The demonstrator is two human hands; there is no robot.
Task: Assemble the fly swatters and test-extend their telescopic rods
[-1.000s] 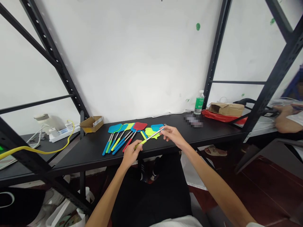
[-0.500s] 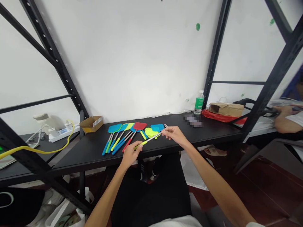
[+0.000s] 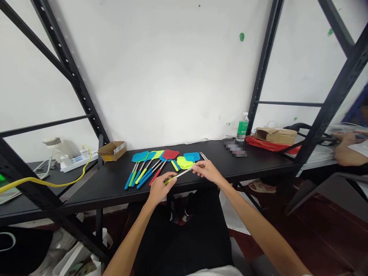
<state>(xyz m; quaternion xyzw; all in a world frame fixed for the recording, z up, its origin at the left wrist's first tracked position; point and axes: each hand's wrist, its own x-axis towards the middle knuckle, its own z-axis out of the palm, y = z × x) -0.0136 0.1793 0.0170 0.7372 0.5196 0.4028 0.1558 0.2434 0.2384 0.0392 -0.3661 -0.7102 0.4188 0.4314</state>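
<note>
My left hand (image 3: 161, 187) is closed round the yellow-green handle of a fly swatter rod (image 3: 184, 173), near the table's front edge. The fingertips of my right hand (image 3: 207, 170) pinch the far end of its silver shaft. Whether a head is attached there is hidden by my fingers. Just behind the shaft lie a yellow swatter head (image 3: 184, 162) and a blue swatter head (image 3: 192, 156). Short yellow and blue handles (image 3: 175, 165) lie left of them. Silver rods (image 3: 202, 155) poke out behind my right hand. Farther left, several whole fly swatters (image 3: 170, 154) lie fanned out.
An open cardboard box (image 3: 112, 151) sits at the table's back left. A water bottle (image 3: 242, 127) stands at the back right, near a red bag (image 3: 264, 142) with a carton on it. Black rack posts (image 3: 260, 57) flank the table. Another person's arm (image 3: 346, 147) shows far right.
My right hand has come lower and closer to my left, and less of the silver shaft shows between them. My left hand keeps its hold on the handle. The view has shifted slightly.
</note>
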